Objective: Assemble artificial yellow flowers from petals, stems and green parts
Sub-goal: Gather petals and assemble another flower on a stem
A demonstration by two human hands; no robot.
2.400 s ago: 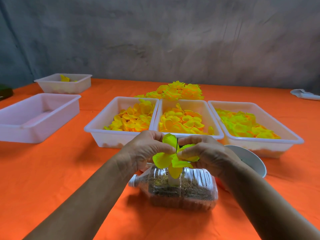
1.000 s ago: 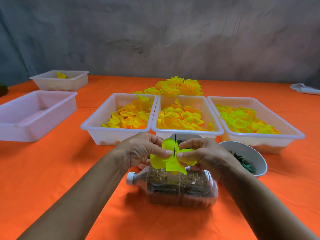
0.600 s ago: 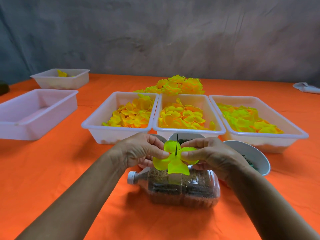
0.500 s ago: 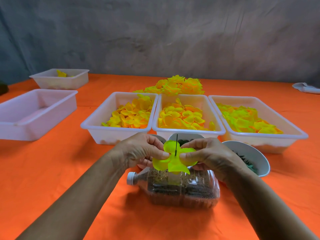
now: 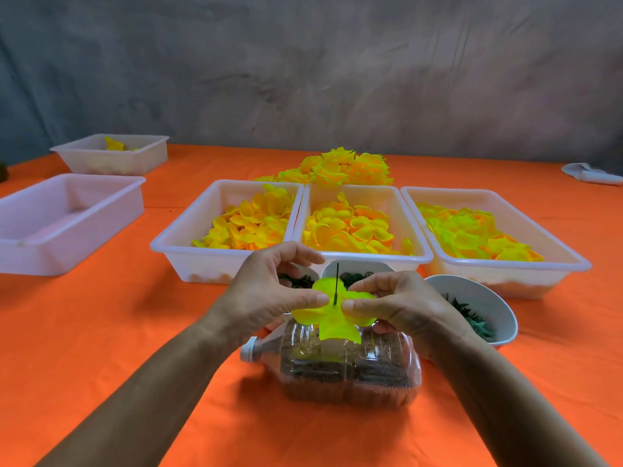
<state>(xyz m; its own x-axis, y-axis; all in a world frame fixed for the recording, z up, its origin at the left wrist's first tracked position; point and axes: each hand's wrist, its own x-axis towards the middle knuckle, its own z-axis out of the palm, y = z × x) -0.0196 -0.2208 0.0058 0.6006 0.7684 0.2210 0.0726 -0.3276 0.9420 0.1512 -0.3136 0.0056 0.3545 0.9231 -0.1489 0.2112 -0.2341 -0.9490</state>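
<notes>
A yellow-green petal layer [image 5: 332,318] sits on a thin dark stem [image 5: 336,281] that pokes up through its middle. My left hand [image 5: 266,294] pinches the petal from the left, thumb tip beside the stem. My right hand [image 5: 401,306] pinches it from the right. Both hands hover just above a clear plastic bottle [image 5: 347,369] lying on its side, filled with brown grains. Three white trays hold loose petals: yellow-orange in the left tray [image 5: 178,244] and middle tray [image 5: 418,254], yellow-green in the right tray [image 5: 573,261]. Finished yellow flowers [image 5: 340,168] are piled behind them.
White bowls with dark green parts stand behind my hands [image 5: 357,267] and to the right [image 5: 499,315]. An empty white tray [image 5: 67,217] and a smaller tray [image 5: 111,156] sit at the left on the orange table [image 5: 101,332]. A white cloth [image 5: 590,173] lies far right.
The petal layer has slid lower on the stem, so more stem shows above it. Both hands keep pinching it over the bottle; my fingers have shifted slightly.
</notes>
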